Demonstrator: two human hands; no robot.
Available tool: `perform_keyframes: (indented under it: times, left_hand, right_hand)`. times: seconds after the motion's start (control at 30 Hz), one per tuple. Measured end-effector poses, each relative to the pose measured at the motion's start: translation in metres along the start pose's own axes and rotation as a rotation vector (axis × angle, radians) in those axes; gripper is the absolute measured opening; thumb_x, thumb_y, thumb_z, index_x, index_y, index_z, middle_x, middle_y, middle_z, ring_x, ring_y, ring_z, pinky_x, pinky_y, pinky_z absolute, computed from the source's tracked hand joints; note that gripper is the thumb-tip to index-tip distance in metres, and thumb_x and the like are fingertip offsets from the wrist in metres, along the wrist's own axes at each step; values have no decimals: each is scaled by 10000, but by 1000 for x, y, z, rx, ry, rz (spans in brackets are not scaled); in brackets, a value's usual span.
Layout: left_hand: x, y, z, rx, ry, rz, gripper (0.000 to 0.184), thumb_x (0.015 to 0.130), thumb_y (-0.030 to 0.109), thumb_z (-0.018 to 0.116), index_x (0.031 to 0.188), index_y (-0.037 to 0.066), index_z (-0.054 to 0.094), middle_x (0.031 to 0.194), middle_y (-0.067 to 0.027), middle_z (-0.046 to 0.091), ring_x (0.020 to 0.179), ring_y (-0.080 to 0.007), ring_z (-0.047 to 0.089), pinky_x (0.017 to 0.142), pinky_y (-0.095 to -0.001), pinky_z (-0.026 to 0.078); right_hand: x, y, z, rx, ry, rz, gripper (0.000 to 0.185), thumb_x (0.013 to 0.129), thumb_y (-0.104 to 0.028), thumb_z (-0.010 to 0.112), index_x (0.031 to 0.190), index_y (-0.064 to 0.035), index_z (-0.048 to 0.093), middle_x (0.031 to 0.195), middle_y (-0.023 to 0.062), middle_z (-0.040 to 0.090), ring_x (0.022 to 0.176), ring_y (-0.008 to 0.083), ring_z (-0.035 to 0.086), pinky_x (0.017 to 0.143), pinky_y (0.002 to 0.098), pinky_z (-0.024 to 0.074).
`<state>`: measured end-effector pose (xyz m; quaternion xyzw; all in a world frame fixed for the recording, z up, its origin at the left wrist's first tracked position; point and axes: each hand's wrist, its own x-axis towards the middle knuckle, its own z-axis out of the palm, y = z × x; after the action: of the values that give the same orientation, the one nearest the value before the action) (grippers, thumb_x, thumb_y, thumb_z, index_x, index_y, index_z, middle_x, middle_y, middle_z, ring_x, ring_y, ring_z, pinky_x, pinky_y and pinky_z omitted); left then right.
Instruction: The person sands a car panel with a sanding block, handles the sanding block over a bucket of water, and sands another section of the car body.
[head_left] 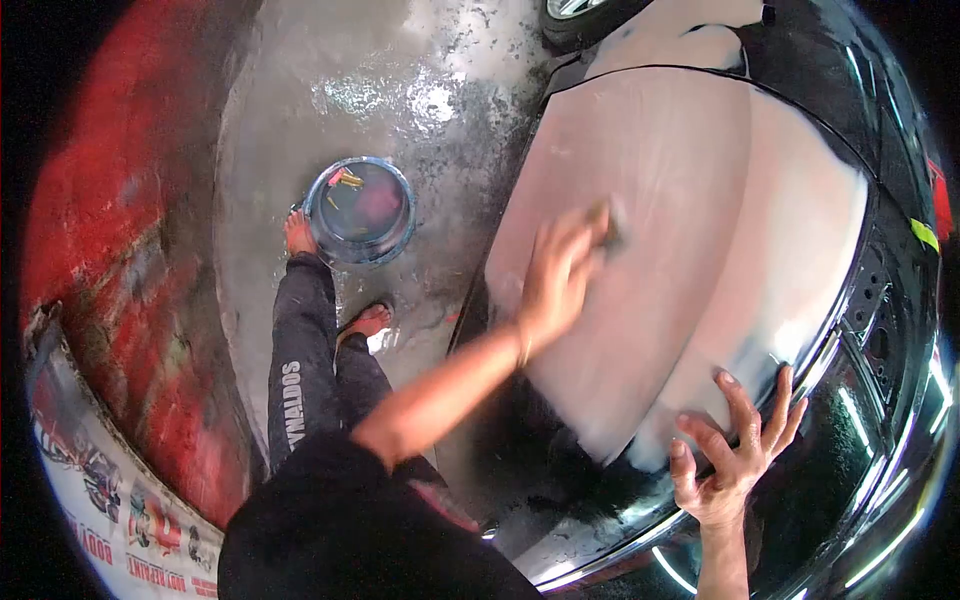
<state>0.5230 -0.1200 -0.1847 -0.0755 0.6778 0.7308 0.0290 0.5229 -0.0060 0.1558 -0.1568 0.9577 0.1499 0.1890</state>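
My left hand (562, 272) reaches across the pale, matte car panel (660, 190), its fingers closed around a small dark sanding pad (612, 224). Both the hand and the pad are smeared by motion, so the pad's exact shape is unclear. The pad is against the middle of the panel, where pinkish-white streaks show. Lower right, my right hand (738, 435) rests with spread fingers on the panel's near end, next to the glossy black bodywork (800, 490). Nothing is held in it.
A bucket (365, 245) of cloudy water stands on the wet floor (420, 90) beside my foot (299, 233), with small pink and yellow items in it. A car wheel (580, 8) shows at the top. On the left are a red surface (110, 200) and a printed banner (130, 530).
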Motion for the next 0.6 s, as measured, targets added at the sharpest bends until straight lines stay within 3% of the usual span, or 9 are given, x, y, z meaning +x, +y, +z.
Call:
perform_keyframes:
  times: [0.07,0.1,0.23,0.33,0.4,0.5,0.53,0.57,0.6]
  left_hand:
    - [-97,34,-14,32,-100,-86,786,912,-74,829,1631,197,662,1615,-164,630,1464,-415,587,1255,-522,460]
    - [-108,47,-14,77,-80,-82,730,955,-60,771,1633,188,660,1551,-153,662,1361,-400,629,1210,-522,496]
    - [47,27,20,-62,18,39,577,1011,17,736,1574,137,688,1456,-182,703,1275,-428,655,1118,-506,521]
    - [211,0,54,-19,234,371,450,1008,39,719,1454,87,736,1402,-167,740,1265,-410,657,1119,-503,509]
    - [211,8,54,-4,185,293,476,1042,107,733,1519,101,725,1445,-217,712,1365,-432,626,1203,-515,476]
    - [55,43,23,-20,-28,122,553,1041,37,714,1579,164,695,1553,-183,660,1446,-425,588,1241,-538,459]
    - [-4,58,9,-82,-63,104,594,1004,-34,705,1555,187,718,1585,-165,631,1340,-406,620,1157,-505,514]
    - [-68,38,11,-101,-114,95,658,998,-53,700,1599,215,695,1625,-155,615,1393,-384,609,1177,-502,515]
    - [-102,64,-14,39,-150,102,673,1003,-56,692,1615,224,685,1611,-164,629,1390,-392,621,1199,-511,509]
  right_hand:
    - [-1,-2,-1,11,-7,10,277,965,-480,736,797,-280,829,1489,0,743,1661,569,354,1411,669,35]
    - [-1,-1,-2,10,-15,9,263,957,-468,740,805,-275,833,1492,-1,742,1661,571,352,1411,670,32]
    - [-1,1,-1,29,-1,-5,246,949,-455,745,815,-267,831,1495,1,739,1663,565,352,1411,672,22]
    - [-2,0,0,25,-6,5,235,940,-449,751,819,-263,827,1496,3,738,1668,560,346,1411,673,16]
    - [-2,0,-1,26,-3,3,217,929,-437,756,824,-262,828,1494,5,739,1671,558,341,1411,673,13]
    - [-3,0,-1,42,1,0,200,917,-426,757,835,-266,842,1498,2,737,1675,555,335,1411,673,12]
    - [-3,0,-2,39,-4,4,196,915,-426,757,838,-268,844,1499,1,736,1675,556,336,1411,673,11]
    - [-3,0,-2,35,-10,9,193,913,-426,757,841,-271,847,1501,-1,735,1675,556,336,1411,674,9]
    - [-3,0,-2,32,-15,15,190,911,-426,757,844,-274,849,1503,-2,733,1674,556,336,1411,674,8]
